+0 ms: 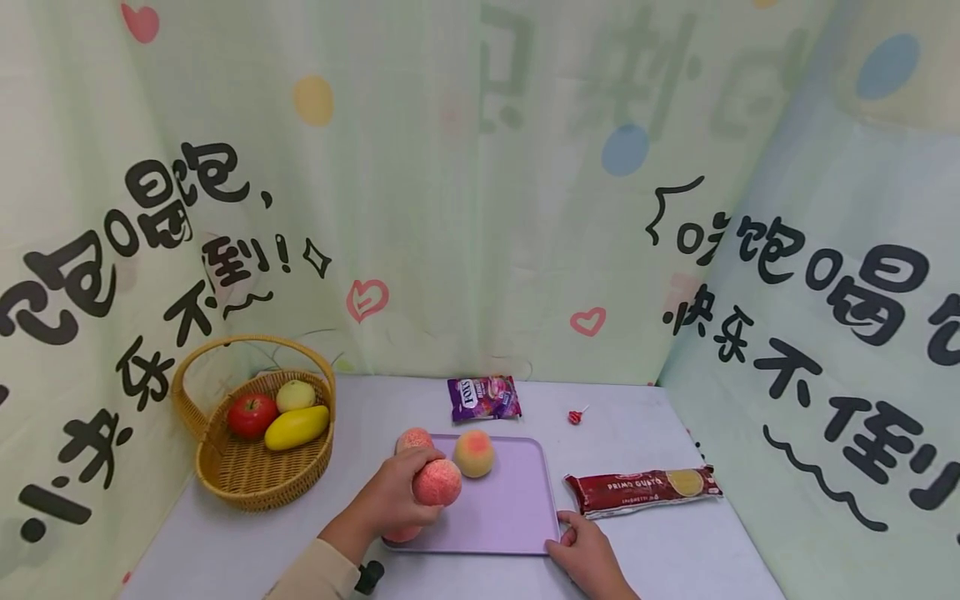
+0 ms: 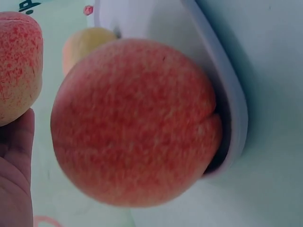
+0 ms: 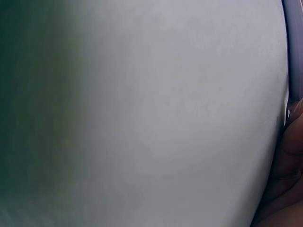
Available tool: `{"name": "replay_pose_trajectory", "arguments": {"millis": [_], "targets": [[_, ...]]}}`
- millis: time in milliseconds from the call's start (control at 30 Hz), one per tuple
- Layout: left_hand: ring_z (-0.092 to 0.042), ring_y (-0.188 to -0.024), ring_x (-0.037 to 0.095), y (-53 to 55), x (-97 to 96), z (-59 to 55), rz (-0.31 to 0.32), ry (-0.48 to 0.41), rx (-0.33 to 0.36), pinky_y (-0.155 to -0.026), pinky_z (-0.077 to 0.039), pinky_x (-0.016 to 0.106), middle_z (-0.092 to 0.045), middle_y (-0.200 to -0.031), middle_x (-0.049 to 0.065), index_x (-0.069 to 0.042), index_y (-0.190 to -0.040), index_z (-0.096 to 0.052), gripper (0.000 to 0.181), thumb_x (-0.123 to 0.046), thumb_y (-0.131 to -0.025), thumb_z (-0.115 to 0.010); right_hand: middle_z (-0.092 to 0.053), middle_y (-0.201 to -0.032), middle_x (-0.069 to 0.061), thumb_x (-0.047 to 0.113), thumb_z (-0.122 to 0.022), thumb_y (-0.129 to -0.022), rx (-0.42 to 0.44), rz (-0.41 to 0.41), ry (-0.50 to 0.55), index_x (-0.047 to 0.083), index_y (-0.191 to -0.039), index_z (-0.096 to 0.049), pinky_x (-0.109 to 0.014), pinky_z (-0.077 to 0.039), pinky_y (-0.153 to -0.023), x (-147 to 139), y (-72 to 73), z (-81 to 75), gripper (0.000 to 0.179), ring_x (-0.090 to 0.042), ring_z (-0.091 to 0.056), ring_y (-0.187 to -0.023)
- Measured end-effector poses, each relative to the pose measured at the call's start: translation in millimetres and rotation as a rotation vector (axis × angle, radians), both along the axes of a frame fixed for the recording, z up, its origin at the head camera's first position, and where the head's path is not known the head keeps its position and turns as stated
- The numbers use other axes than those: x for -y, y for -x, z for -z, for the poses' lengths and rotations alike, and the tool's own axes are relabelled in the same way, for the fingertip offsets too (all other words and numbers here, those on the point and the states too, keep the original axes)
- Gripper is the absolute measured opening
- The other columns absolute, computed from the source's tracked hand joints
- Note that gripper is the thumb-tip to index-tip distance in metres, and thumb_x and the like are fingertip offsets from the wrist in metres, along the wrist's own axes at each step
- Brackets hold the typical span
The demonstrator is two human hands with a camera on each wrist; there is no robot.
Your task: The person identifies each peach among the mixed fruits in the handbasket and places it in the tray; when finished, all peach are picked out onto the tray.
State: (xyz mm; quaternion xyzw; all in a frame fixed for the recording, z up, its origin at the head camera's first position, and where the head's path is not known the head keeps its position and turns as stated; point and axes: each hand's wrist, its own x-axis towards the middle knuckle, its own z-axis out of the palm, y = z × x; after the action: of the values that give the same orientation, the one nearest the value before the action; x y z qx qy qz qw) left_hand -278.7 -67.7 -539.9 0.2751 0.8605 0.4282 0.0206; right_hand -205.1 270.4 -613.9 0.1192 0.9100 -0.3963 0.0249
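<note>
My left hand (image 1: 408,492) grips a pinkish-red peach (image 1: 437,482) above the left side of a lilac tray (image 1: 510,512). Another red peach (image 1: 402,533) sits in the tray's front left corner, partly hidden by the hand; it looms large in the left wrist view, beside the held peach (image 2: 19,66). At the back left corner is a third red peach (image 1: 414,439), and a yellow peach with a pink top (image 1: 474,453) lies to its right. With thumb and fingers, my right hand (image 1: 592,554) pinches the tray's front right corner.
A wicker basket (image 1: 262,492) at the left holds a red apple (image 1: 252,415), a pale green fruit (image 1: 296,395) and a yellow mango-like fruit (image 1: 297,428). Behind the tray lie a purple candy bag (image 1: 483,397) and a lollipop (image 1: 575,417). A red spaghetti packet (image 1: 641,490) lies right.
</note>
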Motion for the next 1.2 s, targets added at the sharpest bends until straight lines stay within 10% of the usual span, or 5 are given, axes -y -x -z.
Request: {"name": "replay_pose_trajectory", "arguments": {"millis": [833, 1200], "targets": [[-0.054, -0.101, 0.004, -5.1, -33.1, 13.0, 0.12, 0.14, 0.048, -0.084, -0.056, 0.023, -0.056, -0.111, -0.013, -0.032, -0.119, -0.065, 0.05, -0.034, -0.074, -0.088, -0.054, -0.07, -0.001, 0.02, -0.082, -0.082, 0.001, -0.013, 0.012, -0.007, -0.129, -0.063, -0.027, -0.04, -0.059, -1, 0.8, -1.2, 0.058, -0.016, -0.047, -0.065], [-0.054, -0.097, -0.001, -2.0, -43.0, 20.4, 0.183, 0.238, -0.048, -0.087, -0.054, 0.021, -0.058, -0.107, -0.016, -0.024, -0.117, -0.066, 0.05, -0.035, -0.073, -0.088, -0.054, -0.07, -0.002, 0.019, -0.082, -0.081, 0.006, -0.008, 0.021, -0.007, -0.129, -0.063, -0.027, -0.04, -0.059, -2, 0.4, -0.7, 0.058, -0.016, -0.047, -0.065]]}}
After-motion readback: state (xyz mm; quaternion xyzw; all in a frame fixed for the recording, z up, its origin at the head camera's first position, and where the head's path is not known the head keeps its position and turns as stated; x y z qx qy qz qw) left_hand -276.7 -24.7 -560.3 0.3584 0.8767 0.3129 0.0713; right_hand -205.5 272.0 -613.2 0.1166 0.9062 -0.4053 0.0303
